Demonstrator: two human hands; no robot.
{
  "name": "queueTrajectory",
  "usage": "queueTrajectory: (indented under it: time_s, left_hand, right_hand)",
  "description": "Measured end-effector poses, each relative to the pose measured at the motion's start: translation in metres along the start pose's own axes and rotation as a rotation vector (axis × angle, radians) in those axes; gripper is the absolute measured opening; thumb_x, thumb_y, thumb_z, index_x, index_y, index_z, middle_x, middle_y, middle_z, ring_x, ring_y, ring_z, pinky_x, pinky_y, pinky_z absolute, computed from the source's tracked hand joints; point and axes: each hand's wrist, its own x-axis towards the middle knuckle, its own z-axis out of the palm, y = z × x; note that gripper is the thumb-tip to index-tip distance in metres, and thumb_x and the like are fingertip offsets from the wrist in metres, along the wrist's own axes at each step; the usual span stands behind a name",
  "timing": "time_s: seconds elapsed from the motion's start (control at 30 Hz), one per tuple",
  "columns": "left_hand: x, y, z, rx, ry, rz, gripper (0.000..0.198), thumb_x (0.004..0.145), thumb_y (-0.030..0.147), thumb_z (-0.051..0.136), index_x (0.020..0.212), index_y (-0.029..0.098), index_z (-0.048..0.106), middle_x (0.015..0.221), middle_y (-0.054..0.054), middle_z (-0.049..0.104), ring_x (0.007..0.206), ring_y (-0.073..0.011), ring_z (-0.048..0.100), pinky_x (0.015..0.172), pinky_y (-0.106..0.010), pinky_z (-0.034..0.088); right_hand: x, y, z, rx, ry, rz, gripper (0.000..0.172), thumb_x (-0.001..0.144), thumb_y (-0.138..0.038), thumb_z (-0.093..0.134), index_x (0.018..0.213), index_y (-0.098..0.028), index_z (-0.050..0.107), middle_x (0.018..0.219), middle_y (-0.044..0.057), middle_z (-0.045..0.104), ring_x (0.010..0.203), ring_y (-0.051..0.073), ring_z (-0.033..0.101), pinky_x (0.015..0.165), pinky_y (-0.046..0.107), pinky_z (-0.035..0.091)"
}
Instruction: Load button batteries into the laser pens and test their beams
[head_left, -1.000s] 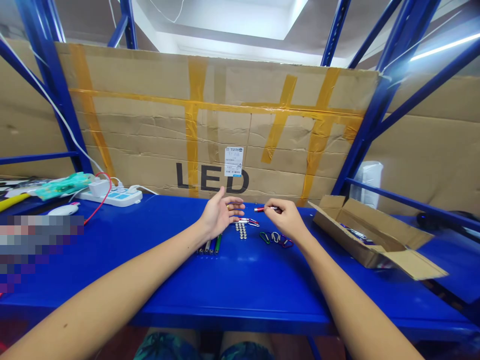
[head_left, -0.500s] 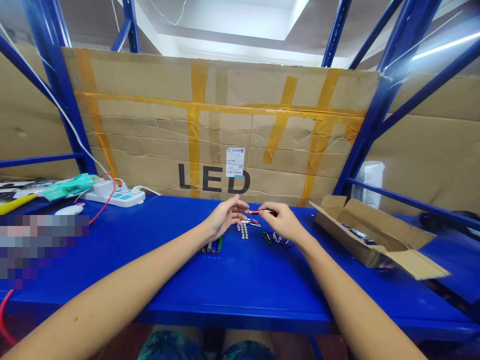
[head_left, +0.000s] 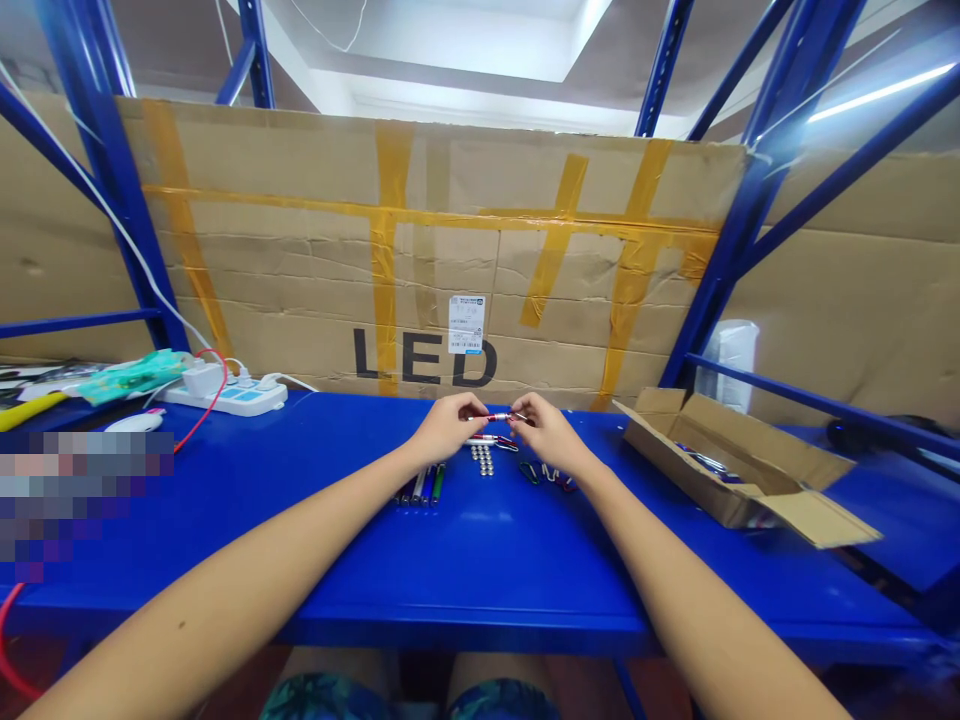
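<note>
Between my two hands, just above the far part of the table, is a slim red-and-silver penlight-like tube [head_left: 498, 417]. My left hand [head_left: 448, 430] pinches its left end and my right hand [head_left: 553, 435] pinches its right end. Just below it lies a similar tube [head_left: 484, 439] with a red carabiner clip [head_left: 508, 444]. Small round silver button cells [head_left: 484, 461] stand in rows nearer to me. Several coloured metal tubes [head_left: 425, 487] lie side by side below my left wrist. Small carabiner clips [head_left: 546, 473] in green, silver and red lie under my right hand.
An open cardboard box [head_left: 709, 468] with metal pieces inside stands to the right. A white power strip [head_left: 247, 397] with cables lies on the left, beside a teal packet [head_left: 135, 375]. Behind the blue table [head_left: 465, 570] rises a large taped carton [head_left: 300, 280].
My left hand has closed from an open pose onto the left end of the red tube. My right hand has shifted slightly left, and the fingers now meet near the tube's right end.
</note>
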Motion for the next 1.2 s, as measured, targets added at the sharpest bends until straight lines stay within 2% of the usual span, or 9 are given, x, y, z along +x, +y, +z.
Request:
queueTrajectory:
  time_s: [0.1,0.3,0.47,0.73,0.97,1.2]
  left_hand:
    - [0.011,-0.008,-0.005,0.184,0.022,0.055,0.006,0.077,0.019,0.060,0.080,0.016,0.064,0.081,-0.003,0.068,0.076,-0.0164,0.061,0.068,-0.027,0.045]
    - [0.021,-0.026,-0.009,0.355,-0.040,0.059,0.007,0.077,0.019,0.059,0.076,0.018,0.067,0.083,-0.002,0.071,0.080,-0.0172,0.062,0.075,-0.029,0.046]
    - [0.024,-0.034,-0.006,0.364,-0.060,0.037,0.007,0.075,0.017,0.060,0.075,0.018,0.068,0.079,-0.002,0.071,0.079,-0.0167,0.063,0.075,-0.028,0.047]
    - [0.022,-0.033,-0.002,0.399,-0.118,-0.035,0.010,0.073,0.015,0.059,0.076,0.018,0.069,0.078,-0.002,0.071,0.076,-0.0161,0.063,0.070,-0.027,0.045]
    - [0.022,-0.032,-0.002,0.429,-0.142,-0.063,0.012,0.076,0.020,0.056,0.077,0.019,0.068,0.082,-0.002,0.072,0.078,-0.0165,0.064,0.071,-0.027,0.045]
    - [0.021,-0.031,-0.007,0.362,-0.248,-0.101,0.018,0.073,0.028,0.061,0.085,0.018,0.068,0.088,-0.004,0.072,0.083,-0.0191,0.065,0.074,-0.029,0.047]
  right_hand:
    - [0.010,0.003,0.003,-0.190,0.018,0.017,0.002,0.080,-0.018,0.055,0.081,-0.018,0.057,0.077,0.002,0.065,0.071,0.015,0.057,0.067,0.027,0.042]
    - [0.015,0.004,0.009,-0.407,-0.059,0.048,0.008,0.081,-0.016,0.057,0.081,-0.017,0.066,0.087,0.006,0.071,0.081,0.017,0.062,0.070,0.026,0.041]
    - [0.013,0.008,0.012,-0.465,-0.118,0.088,0.013,0.082,-0.016,0.056,0.085,-0.018,0.069,0.089,0.006,0.072,0.084,0.018,0.063,0.072,0.024,0.041]
    - [0.014,0.010,0.013,-0.528,-0.193,0.101,0.015,0.082,-0.016,0.056,0.085,-0.019,0.070,0.092,0.007,0.072,0.086,0.018,0.063,0.072,0.024,0.041]
    - [0.012,0.003,0.012,-0.510,-0.226,0.114,0.017,0.083,-0.018,0.055,0.086,-0.019,0.072,0.094,0.007,0.073,0.086,0.018,0.064,0.072,0.024,0.041]
    - [0.010,0.001,0.012,-0.490,-0.235,0.083,0.017,0.082,-0.017,0.056,0.085,-0.017,0.072,0.094,0.009,0.073,0.087,0.022,0.064,0.073,0.026,0.042]
